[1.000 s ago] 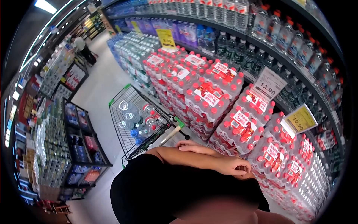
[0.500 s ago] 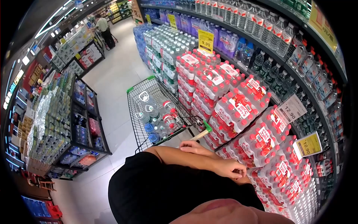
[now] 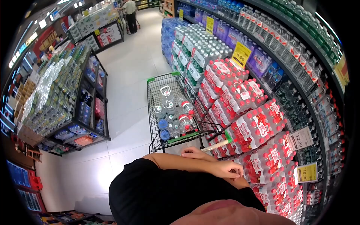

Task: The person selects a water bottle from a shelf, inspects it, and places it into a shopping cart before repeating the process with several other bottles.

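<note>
My forearms are crossed in front of me over the shopping cart's pale handle (image 3: pixel 217 145). My left hand (image 3: pixel 229 170), at the right of the crossing, has loosely curled fingers with nothing visible in them and lies against my right forearm. On the other side my right hand (image 3: pixel 195 153) rests beside my left forearm, close to the handle; its fingers look laid out flat, partly hidden. Ahead stands the wire cart (image 3: pixel 153 108) with green corners. Inside are large clear water jugs (image 3: pixel 170 107), blue-capped bottles (image 3: pixel 164 134) and red-labelled bottles (image 3: pixel 185 122).
Shrink-wrapped packs of red-capped bottles (image 3: pixel 258 127) are stacked close on the right, before bottle shelves (image 3: pixel 277 41) and price signs (image 3: pixel 241 54). A display of stacked goods (image 3: pixel 56 93) stands left of the tiled aisle (image 3: pixel 127 82). A person (image 3: pixel 130 15) is far ahead.
The view has swung left, so the cart and shelves appear farther right in the picture. My crossed arms keep nearly the same pose.
</note>
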### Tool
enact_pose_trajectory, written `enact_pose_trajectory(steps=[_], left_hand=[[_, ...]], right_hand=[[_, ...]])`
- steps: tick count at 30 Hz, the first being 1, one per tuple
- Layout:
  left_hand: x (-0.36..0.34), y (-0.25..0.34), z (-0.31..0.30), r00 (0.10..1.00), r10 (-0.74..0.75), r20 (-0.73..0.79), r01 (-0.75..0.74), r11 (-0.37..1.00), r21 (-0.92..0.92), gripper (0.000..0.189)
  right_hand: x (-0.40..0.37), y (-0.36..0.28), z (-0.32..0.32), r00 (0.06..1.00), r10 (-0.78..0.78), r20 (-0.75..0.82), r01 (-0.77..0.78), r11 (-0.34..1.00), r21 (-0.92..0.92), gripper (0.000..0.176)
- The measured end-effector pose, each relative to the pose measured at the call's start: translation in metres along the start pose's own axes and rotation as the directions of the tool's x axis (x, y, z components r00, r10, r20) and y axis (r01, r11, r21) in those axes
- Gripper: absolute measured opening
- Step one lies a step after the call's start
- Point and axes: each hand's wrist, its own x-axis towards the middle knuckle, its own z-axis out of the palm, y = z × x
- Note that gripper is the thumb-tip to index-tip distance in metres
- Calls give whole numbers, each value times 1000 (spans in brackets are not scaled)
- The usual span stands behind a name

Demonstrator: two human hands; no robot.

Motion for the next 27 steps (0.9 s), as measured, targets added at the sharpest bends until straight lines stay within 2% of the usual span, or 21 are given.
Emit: enact_pose_trajectory(steps=[1,4,7,13,16,19,27], left_hand=[[-7,0,-3,1000,11,-25,-11,1000,-14,11],[-24,-1,-9,996,24,-81,-28,998,-54,11],[-37,3,-13,995,-11,-104,4,998,-64,10],[-54,13,-19,996,-24,-91,22,999,-33,11],[-57,3,-22,998,-26,-58,24,999,-32,11],[-58,3,-24,999,-32,-34,31,999,-26,11],[-61,-1,-28,999,-41,-11,41,999,7,9]], right_hand=[[6,1,2,997,76,-7,-76,997,-23,28],[26,-6,16,997,-2,76,-6,995,104,28],[39,-21,36,994,-76,72,62,982,180,27],[61,1,20,983,77,168,-91,993,78,28],[63,13,19,990,29,135,-49,988,144,27],[54,-35,46,997,-57,58,40,967,251,25],[65,0,30,1000,21,17,-24,979,200,23]])
